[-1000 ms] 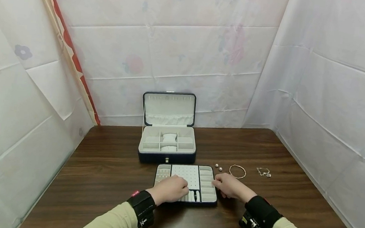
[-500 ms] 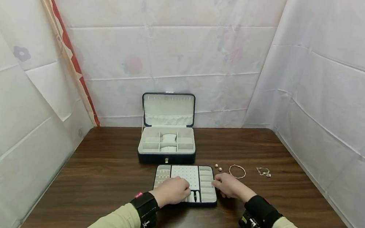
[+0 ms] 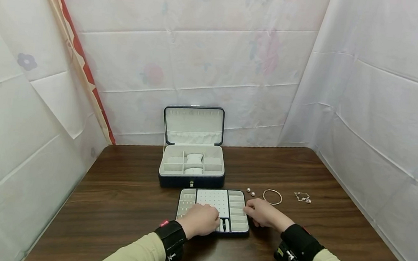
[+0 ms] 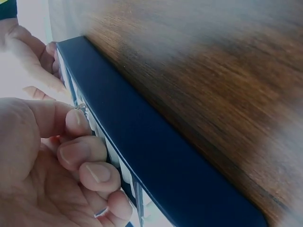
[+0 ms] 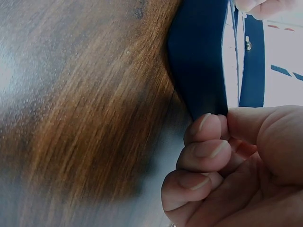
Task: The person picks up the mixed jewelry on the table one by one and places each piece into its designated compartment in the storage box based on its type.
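A dark blue jewelry tray [image 3: 237, 234] with pale compartments and a perforated white panel lies on the table. My left hand [image 3: 201, 221] is over its near side, at the padded ring rolls [image 4: 112, 152]. Between its thumb and forefinger shows a small silvery sparkling piece, apparently a ring [image 4: 81, 108], at the roll slots; most of it is hidden. Something black [image 3: 224, 225] sits at the rolls to the right of this hand. My right hand [image 3: 263, 213] pinches the tray's right edge, thumb on top and curled fingers against the side [image 5: 199, 61].
Behind the tray stands an open dark blue jewelry box [image 3: 190, 182], lid upright, with white cushions [image 3: 194, 158] inside. Two pearl-like beads [image 3: 250, 192], a gold bangle [image 3: 272, 197] and a silvery chain bracelet [image 3: 302, 197] lie to the right. White sheets [image 3: 200, 62] surround the wooden table [image 3: 118, 206].
My left hand has shifted slightly right along the ring rolls, covering more of them. The right hand stays at the tray's edge, and the tray has not moved.
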Action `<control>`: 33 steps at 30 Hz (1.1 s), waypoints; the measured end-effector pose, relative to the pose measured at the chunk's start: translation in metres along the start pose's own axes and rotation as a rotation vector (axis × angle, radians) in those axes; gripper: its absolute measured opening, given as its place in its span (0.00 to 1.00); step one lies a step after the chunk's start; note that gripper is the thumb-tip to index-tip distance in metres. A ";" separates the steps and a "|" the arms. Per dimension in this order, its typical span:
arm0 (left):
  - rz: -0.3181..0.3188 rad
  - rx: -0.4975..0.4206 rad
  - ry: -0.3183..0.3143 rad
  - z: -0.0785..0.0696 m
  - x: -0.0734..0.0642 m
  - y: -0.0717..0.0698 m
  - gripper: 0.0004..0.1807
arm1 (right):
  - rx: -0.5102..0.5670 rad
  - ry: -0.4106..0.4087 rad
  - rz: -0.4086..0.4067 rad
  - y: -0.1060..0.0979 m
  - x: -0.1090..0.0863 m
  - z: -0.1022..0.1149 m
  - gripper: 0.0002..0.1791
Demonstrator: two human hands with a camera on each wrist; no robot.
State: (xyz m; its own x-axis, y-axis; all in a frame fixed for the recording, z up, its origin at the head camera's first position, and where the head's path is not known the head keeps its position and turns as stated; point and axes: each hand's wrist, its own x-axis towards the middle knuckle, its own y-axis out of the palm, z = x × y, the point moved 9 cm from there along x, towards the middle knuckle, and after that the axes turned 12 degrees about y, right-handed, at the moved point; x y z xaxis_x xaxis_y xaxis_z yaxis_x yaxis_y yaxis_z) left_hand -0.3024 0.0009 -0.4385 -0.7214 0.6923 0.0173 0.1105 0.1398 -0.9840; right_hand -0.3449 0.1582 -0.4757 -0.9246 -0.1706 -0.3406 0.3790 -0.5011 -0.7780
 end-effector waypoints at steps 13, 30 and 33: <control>-0.003 0.139 -0.016 -0.006 0.004 0.006 0.19 | -0.009 0.000 -0.015 -0.002 0.002 0.002 0.16; 0.069 0.347 0.060 -0.022 0.002 0.014 0.15 | 0.059 -0.015 -0.018 0.001 0.001 -0.001 0.19; 0.082 0.375 0.093 -0.024 0.002 0.015 0.15 | 0.056 -0.008 -0.017 0.000 -0.001 -0.001 0.19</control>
State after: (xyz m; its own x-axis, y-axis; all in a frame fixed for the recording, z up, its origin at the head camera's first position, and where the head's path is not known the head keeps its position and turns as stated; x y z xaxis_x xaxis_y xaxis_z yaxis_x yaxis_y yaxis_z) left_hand -0.2859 0.0216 -0.4490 -0.6538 0.7539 -0.0653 -0.1041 -0.1751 -0.9790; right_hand -0.3442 0.1590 -0.4760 -0.9311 -0.1687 -0.3233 0.3611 -0.5505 -0.7527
